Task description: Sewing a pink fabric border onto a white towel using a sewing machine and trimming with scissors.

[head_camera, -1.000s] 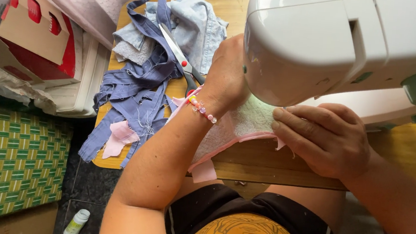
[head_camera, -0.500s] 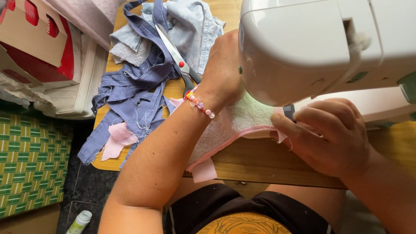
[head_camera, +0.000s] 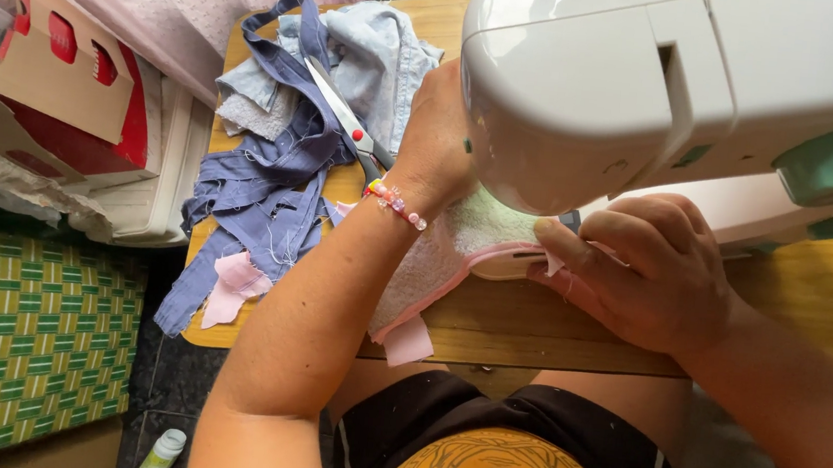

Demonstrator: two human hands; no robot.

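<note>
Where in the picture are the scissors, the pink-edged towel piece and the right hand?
scissors (head_camera: 341, 117): head view, on the blades.
pink-edged towel piece (head_camera: 434, 266): head view, on its white terry face.
right hand (head_camera: 649, 269): head view, on its back.

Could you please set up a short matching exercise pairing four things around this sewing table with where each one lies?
Things:
1. scissors
2. small bottle
3. towel piece with pink edging
4. bead bracelet

Places:
A. on the dark floor beside the green woven mat
B. on the left wrist
C. on the heap of blue fabric scraps
D. under the white sewing machine, between the left hand and the right hand

Pairs: 1-C, 2-A, 3-D, 4-B
</note>
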